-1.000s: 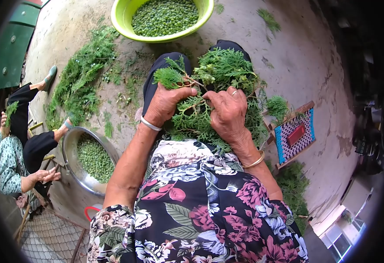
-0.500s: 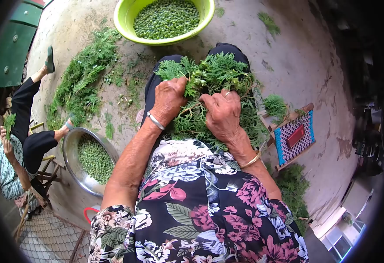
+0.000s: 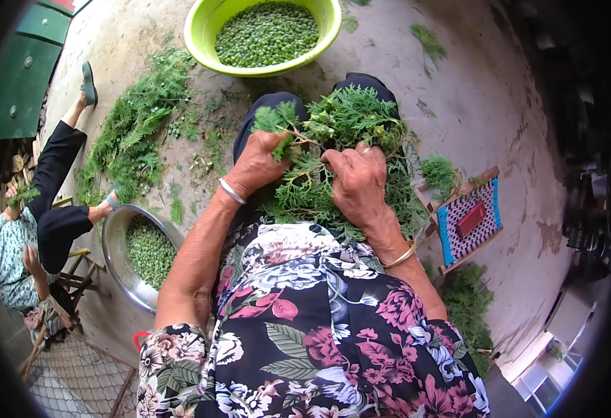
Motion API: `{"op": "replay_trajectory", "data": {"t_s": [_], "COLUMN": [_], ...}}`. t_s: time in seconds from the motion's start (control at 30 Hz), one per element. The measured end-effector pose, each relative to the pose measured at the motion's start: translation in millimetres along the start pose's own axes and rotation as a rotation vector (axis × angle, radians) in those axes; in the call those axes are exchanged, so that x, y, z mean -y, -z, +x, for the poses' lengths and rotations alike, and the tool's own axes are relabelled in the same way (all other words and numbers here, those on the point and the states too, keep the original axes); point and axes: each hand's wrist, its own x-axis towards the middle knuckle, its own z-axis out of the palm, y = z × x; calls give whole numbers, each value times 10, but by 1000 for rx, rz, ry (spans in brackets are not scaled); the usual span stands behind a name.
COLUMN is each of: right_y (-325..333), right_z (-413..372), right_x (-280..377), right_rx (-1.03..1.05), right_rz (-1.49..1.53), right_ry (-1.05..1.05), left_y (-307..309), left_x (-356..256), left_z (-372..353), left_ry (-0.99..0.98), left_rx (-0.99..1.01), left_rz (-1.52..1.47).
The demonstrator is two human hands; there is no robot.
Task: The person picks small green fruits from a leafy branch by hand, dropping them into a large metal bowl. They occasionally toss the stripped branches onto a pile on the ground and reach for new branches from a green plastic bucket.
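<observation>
A heap of green cypress-like sprigs (image 3: 350, 122) lies across my lap. My left hand (image 3: 255, 166), with a silver bangle at the wrist, is closed on one sprig (image 3: 277, 120) at the heap's left side. My right hand (image 3: 358, 182), wearing a ring and a gold bangle, is pressed into the heap and pinches a twig in the middle. The two hands are a few centimetres apart. A lime-green basin (image 3: 201, 43) full of small green berries stands on the concrete floor beyond my knees.
A steel bowl (image 3: 116, 259) of green berries sits at my left. Stripped greenery (image 3: 132, 132) is piled on the floor. Another person (image 3: 9, 254) sits at far left with legs outstretched. A woven stool (image 3: 467, 217) holding a red object stands at right, more sprigs (image 3: 467, 296) beside it.
My left hand has slid down and left while keeping its sprig. The right hand stayed in the heap. The person at left lowered an arm and shifted a leg.
</observation>
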Motion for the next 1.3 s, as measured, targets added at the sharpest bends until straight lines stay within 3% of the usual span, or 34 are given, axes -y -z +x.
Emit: {"op": "replay_trajectory", "data": {"t_s": [0.03,0.07,0.13,0.17,0.2,0.27,0.33,0.4,0.43,0.47,0.53,0.6,0.67,0.73,0.8,0.93,1.0,1.07,1.1,1.23,1.3], "right_y": [1,-8,-9,1,2,-16,-9,10,17,30,19,5,23,27,21,28,37,40,29,31,40], "right_z": [-6,-4,1,-3,-4,6,6,14,7,1,9,18,23,19,27,32,37,35,22,25,36], "right_x": [-4,-4,0,8,15,-2,-41,-68,-53,-48,-23,0,-5,-11,-1,0,4,1,4,13,5], "right_rx": [1,0,0,28,56,19,-16,-37,-33,-32,-10,-9,17,20,2,-14,-14,-6,2,-11,-25], "right_rz": [-1,-8,-12,-11,-8,-22,-38,-52,-44,-35,-55,-38,-35,-28,-21,-20,-8,-1,-2,1,13], "right_ry": [-4,-3,0,1,2,-18,-39,-58,-66,-61,-64,-56,-63,-58,-56,-55,-50,-52,-77,-86,-57], "left_y": [-7,-10,82,173,183,221,338,566,484,455,297,220,215,349,613,1169,1442,1680,1784,1937,1874], "left_x": [17,25,-89,-182,-93,191,357,491,639,507,201,99,-46,-180,-430,-826,-609,-497,-404,-455,-617], "left_z": [-10,-47,-163,-190,-261,-461,-599,-686,-758,-772,-765,-678,-544,-390,-220,499,873,1328,1461,1482,1243], "left_ry": [-117,-117,159,392,394,-457,-386,418,300,303,325,331,376,345,24,-169,-284,0,29,-60,-48], "left_rx": [-54,-51,39,130,128,-63,-69,368,338,328,-141,-196,-312,-284,-384,-902,-839,-1008,-1067,-1179,-1077], "left_rz": [221,218,-257,-493,-492,168,0,-1264,-1545,-1543,-1634,-1979,-2045,-2038,-1791,-911,9,-61,21,-502,-680]}}
